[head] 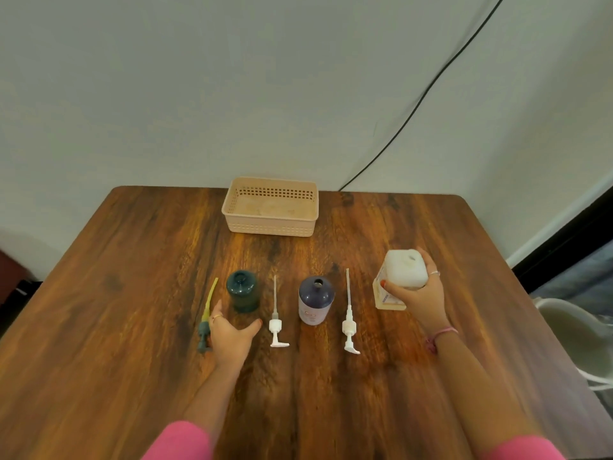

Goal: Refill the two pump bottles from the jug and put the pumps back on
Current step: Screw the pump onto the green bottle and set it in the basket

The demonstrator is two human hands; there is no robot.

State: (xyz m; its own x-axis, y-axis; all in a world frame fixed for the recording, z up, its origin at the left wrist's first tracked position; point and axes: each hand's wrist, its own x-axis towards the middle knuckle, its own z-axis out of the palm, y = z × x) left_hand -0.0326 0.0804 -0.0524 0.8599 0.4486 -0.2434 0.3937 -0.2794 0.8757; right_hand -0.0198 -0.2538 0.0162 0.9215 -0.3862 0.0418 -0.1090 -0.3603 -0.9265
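Observation:
A dark teal bottle [242,291] stands open-necked left of centre on the wooden table [132,293]. My left hand [229,340] lies just in front of it, thumb and fingers spread apart, holding nothing. A teal pump with a yellow tube [207,318] lies left of that hand. A purple bottle [315,300], also without a pump, stands in the middle. Two white pumps [276,322] [350,323] lie flat beside it. My right hand [419,293] grips the white square jug [399,277] at the right, its hole on top uncovered.
A peach plastic basket [270,205] sits at the table's far edge against the wall. A black cable [431,84] runs down the wall behind it. A white chair [577,330] stands off the table's right side.

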